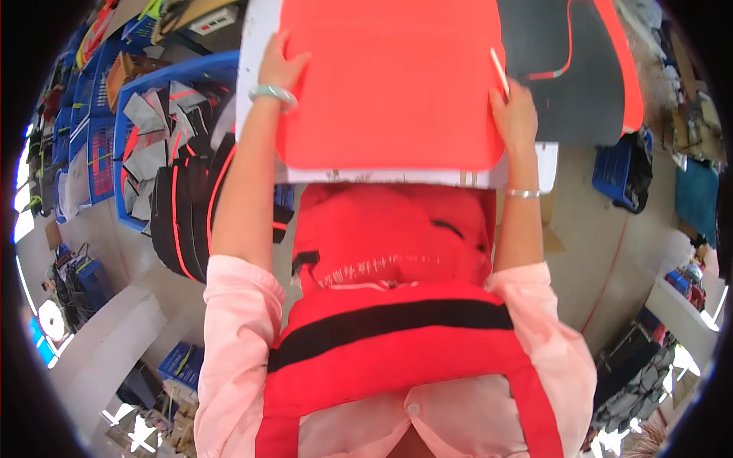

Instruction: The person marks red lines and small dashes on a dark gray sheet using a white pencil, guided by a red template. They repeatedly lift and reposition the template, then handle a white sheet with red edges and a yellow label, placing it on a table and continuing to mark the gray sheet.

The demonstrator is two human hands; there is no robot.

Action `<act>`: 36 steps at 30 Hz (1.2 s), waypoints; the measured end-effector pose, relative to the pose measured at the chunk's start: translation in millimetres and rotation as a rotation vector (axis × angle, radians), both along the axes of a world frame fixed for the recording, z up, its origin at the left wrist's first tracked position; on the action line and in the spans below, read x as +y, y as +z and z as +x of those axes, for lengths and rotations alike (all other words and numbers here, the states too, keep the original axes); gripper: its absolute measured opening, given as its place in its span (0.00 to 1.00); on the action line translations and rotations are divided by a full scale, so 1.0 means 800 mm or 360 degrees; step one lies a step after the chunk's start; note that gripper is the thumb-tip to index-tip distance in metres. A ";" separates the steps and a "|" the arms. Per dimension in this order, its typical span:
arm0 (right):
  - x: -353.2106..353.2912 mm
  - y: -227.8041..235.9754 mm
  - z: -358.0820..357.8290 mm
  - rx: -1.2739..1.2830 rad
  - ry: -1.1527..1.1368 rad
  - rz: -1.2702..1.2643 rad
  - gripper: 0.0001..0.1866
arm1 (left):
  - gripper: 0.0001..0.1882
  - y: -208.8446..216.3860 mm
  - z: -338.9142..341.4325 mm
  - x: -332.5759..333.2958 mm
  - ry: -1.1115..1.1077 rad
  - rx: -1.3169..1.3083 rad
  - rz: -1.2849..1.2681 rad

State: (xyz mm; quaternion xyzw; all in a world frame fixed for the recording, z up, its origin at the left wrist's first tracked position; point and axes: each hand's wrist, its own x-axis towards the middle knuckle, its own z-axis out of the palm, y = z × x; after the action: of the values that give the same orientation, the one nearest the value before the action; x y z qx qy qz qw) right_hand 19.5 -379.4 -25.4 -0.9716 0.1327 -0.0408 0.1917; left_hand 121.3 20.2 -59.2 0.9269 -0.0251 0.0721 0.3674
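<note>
A bright orange-red sheet (389, 91) with rounded corners lies on the white table (256, 46) in front of me. My left hand (282, 70) rests at the sheet's left edge, its thumb spread over the surface and its fingers reaching forward. At the right edge, my right hand (515, 118) is closed around a slim white pen-like stick (499, 70), which points up and slightly left. Beyond that hand lies a dark grey panel (588, 91) with an orange border and a thin orange strip (550, 75) on top of it.
A large blue crate (120, 172) full of grey, black and orange cut pieces stands at left. Black pieces with orange piping (179, 217) lean beside the table near my left forearm. Another blue crate (615, 172) is on the floor at right.
</note>
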 end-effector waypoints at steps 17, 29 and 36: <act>0.045 0.054 0.242 -0.0266 0.0740 -0.0381 0.14 | 0.49 0.057 -0.240 0.012 -0.0361 -0.0118 0.0400; 0.167 -0.020 0.502 -0.0446 0.0907 -0.0392 0.13 | 0.45 0.051 -0.230 0.017 -0.0115 0.0080 0.0441; 0.174 -0.027 0.492 -0.0666 0.1042 -0.0245 0.11 | 0.43 0.053 -0.231 0.017 -0.0137 0.0099 0.0458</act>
State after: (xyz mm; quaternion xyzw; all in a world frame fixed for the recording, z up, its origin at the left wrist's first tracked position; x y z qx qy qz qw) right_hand 413.0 -240.5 -47.2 -0.9447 -0.2295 -0.1845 0.1441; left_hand -63.6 33.9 -17.1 0.9699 -0.0634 0.0231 0.2340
